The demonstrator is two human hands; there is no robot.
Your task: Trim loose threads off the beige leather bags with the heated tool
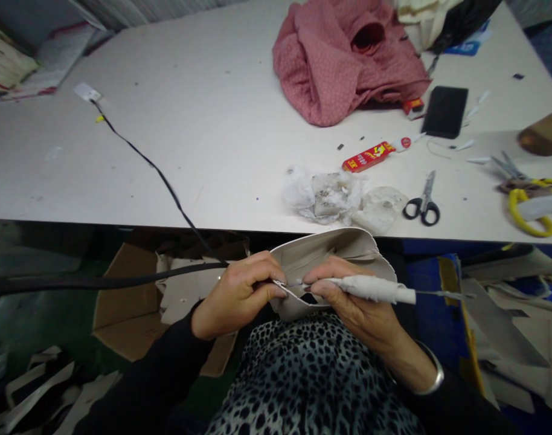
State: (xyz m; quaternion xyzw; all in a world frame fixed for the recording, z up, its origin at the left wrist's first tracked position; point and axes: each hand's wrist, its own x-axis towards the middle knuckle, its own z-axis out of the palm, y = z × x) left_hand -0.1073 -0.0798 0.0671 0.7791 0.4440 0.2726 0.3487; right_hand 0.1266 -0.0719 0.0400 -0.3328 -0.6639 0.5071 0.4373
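A beige bag-like piece [348, 243] with an open top lies over my lap against the table's front edge. My left hand [244, 289] is closed, pinching the near rim of this piece between thumb and fingers. In my right hand [353, 299] is a slim tool with a white-wrapped handle [380, 289], its thin tip directed left at the rim beside my left fingertips. A thin grey line trails from the handle's back end. The exact contact at the tip is too small to make out. A black strap [122, 282] runs from the left to my left hand.
On the white table [189, 121] lie black-handled scissors [423, 202], yellow-handled scissors [525, 199], a red glue packet [369, 157], crumpled plastic [330, 194], a dark flat slab [446, 112] and pink cloth [330, 60]. A cardboard box [131, 302] stands below.
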